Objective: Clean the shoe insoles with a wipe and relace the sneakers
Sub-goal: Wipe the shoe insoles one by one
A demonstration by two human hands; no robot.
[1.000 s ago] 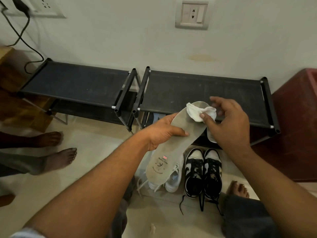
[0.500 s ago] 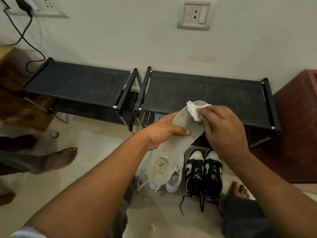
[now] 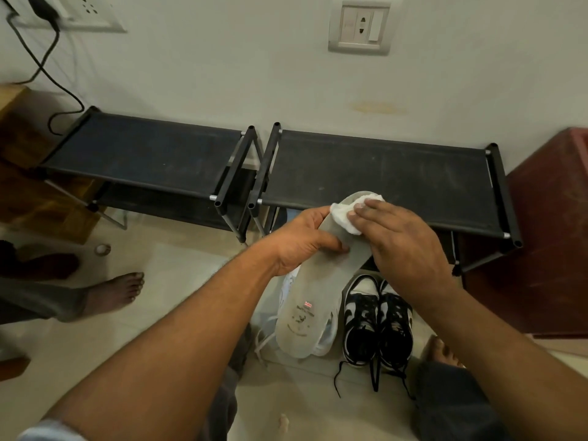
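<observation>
left hand [image 3: 304, 241] grip clamped round insole [image 3: 310, 300] mid-length; right hand [image 3: 402, 240] grip flat, straight fingers pressing wipe [image 3: 342, 218] onto its toe end.

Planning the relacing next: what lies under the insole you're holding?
Beneath the insole, white sneakers lie on the floor, mostly covered; only edges and loose laces show, so their count is unclear. The black-and-white pair stands beside, uncovered.

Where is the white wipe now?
Head view, centre: the crumpled white wipe is pressed by the right hand onto the toe end of the grey insole, before the right-side black shoe rack.
</observation>
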